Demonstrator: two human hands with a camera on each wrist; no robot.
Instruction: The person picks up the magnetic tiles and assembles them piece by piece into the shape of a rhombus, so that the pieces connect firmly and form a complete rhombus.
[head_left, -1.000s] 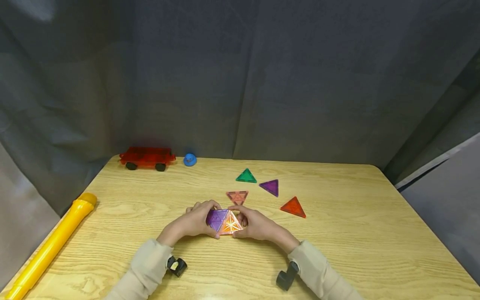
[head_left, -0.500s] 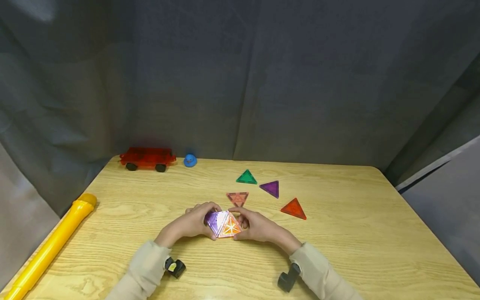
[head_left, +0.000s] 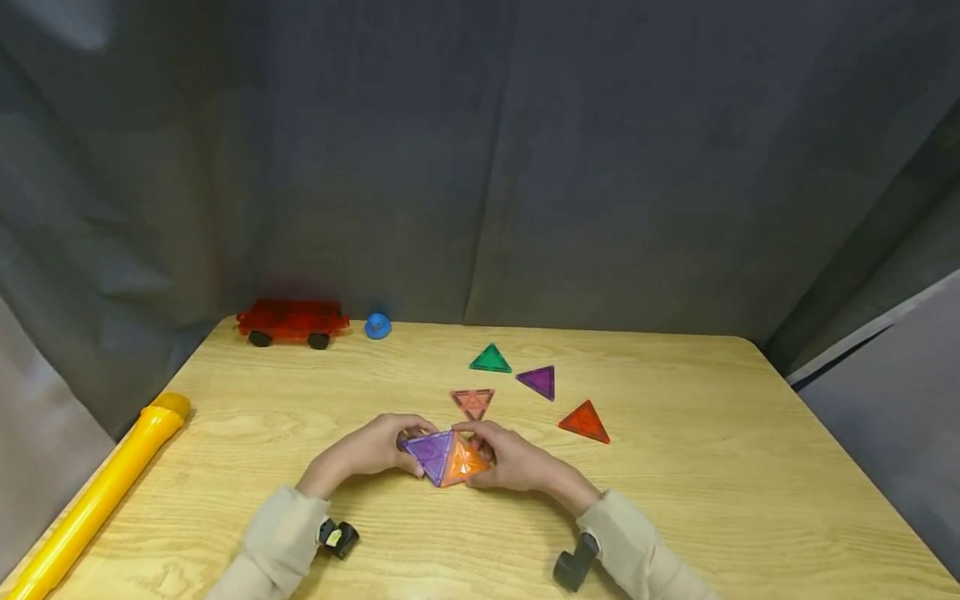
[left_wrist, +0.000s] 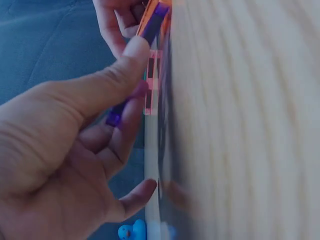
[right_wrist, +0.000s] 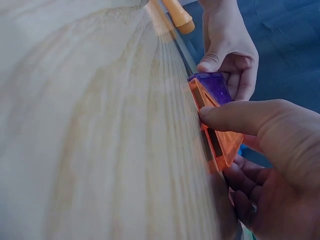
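Observation:
A translucent purple triangle tile [head_left: 430, 454] and an orange triangle tile [head_left: 462, 461] meet edge to edge between the hands, at an angle to each other. The left hand [head_left: 371, 446] pinches the purple tile by its outer corner, thumb on the near side and fingers behind. On the other side, the right hand [head_left: 513, 458] grips the orange tile, its thumb low on the near edge, as the right wrist view shows with the orange tile [right_wrist: 227, 142] close over the tabletop. Just beyond the hands lies a pale pink triangle tile [head_left: 473, 403].
Behind and to the right lie a green triangle tile [head_left: 491, 358], a purple triangle tile [head_left: 538, 382] and a red triangle tile [head_left: 586, 422]. A red wheeled car base [head_left: 292, 322] and a blue toy duck [head_left: 377, 326] stand at the back edge. A yellow tube [head_left: 105, 492] runs along the left edge.
The left hand has drawn slightly left and toward the person. The held purple tile has turned and tilted against the orange one, and the bright glare on both has faded.

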